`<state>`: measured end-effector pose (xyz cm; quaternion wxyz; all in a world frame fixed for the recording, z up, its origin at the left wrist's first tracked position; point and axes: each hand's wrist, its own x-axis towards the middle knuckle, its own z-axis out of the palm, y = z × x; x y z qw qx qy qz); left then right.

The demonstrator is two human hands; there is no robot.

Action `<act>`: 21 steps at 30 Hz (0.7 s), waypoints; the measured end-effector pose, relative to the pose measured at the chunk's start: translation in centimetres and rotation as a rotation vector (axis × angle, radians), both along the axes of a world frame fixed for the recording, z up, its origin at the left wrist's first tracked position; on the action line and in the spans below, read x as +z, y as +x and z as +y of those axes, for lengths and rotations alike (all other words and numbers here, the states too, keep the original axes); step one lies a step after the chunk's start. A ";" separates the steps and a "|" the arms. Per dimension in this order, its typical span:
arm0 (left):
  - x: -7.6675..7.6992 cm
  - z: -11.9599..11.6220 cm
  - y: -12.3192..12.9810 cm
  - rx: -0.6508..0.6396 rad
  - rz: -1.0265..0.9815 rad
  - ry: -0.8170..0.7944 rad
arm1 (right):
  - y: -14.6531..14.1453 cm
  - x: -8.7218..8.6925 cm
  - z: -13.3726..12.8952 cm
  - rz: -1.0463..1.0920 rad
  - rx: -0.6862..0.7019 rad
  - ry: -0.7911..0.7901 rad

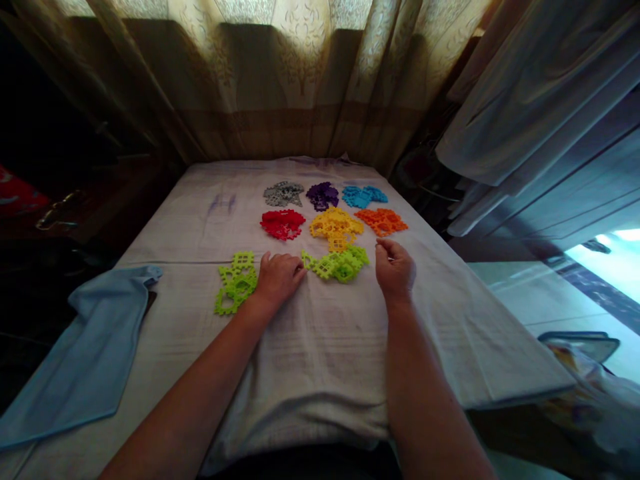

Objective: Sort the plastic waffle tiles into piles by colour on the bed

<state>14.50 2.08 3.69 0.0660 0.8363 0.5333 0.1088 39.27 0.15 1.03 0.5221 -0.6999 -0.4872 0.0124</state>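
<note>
My left hand (281, 276) rests on the cloth with its fingers curled together, their tips at a small light green interlocking building piece (307, 259). Just left of the wrist lies a loose group of light green pieces (235, 283), partly covered by that hand. Another light green pile (343, 263) sits between my two hands. My right hand (395, 268) is closed in a pinch to the right of this pile; whatever its fingers hold is hidden. Beyond are piles of yellow pieces (336, 225), red pieces (283, 224) and orange pieces (383, 221).
In the back row lie grey pieces (283, 194), purple pieces (323, 196) and blue pieces (365, 195). A pale cloth (340, 340) covers the table. Light blue fabric (107, 333) hangs over its left edge. Curtains (300, 87) stand behind, and a plastic bag (600, 393) is at lower right.
</note>
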 end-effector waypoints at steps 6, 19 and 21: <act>-0.2 -0.9 -1.7 -0.017 -0.087 0.089 | 0.1 -2.7 1.3 -0.123 0.101 -0.225; -0.4 -2.1 -11.9 0.285 -0.128 0.273 | -0.6 -2.1 0.8 -0.242 0.112 -0.393; -0.7 -2.2 -13.1 0.330 -0.152 0.271 | -0.8 -1.9 0.6 -0.230 0.099 -0.403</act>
